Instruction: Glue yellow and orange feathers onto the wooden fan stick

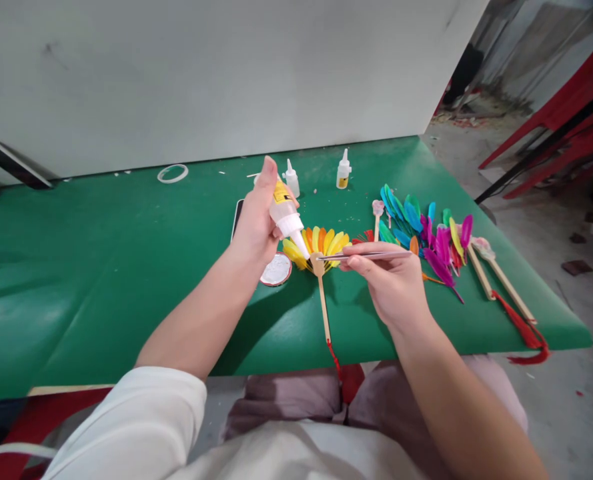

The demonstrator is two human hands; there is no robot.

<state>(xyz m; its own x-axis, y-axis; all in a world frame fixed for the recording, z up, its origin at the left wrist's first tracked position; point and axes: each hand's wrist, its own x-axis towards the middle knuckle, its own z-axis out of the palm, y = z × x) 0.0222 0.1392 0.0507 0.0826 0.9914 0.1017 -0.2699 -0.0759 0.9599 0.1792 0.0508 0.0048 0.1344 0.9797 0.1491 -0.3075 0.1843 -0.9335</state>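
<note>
My left hand (259, 217) is closed around a glue bottle (287, 217), tilted nozzle-down. Its tip is at the wooden head of a small feather fan (317, 265), too close to tell whether they touch. Yellow and orange feathers (326, 240) spread from the fan's head, and its handle points toward me with a red tassel (335, 357) at the end. My right hand (389, 273) grips slim metal tweezers (371, 255), whose points reach the fan's head beside the nozzle. Left of the fan lies a round white-faced disc (276, 269) with a red rim.
Two more small bottles (343, 170) stand toward the back. Loose coloured feathers (421, 230) and wooden fan handles (501, 283) lie on the right. A tape ring (173, 174) rests on the green table (126, 267) by the pale wall (201, 73). Red chairs (566, 107) stand beyond.
</note>
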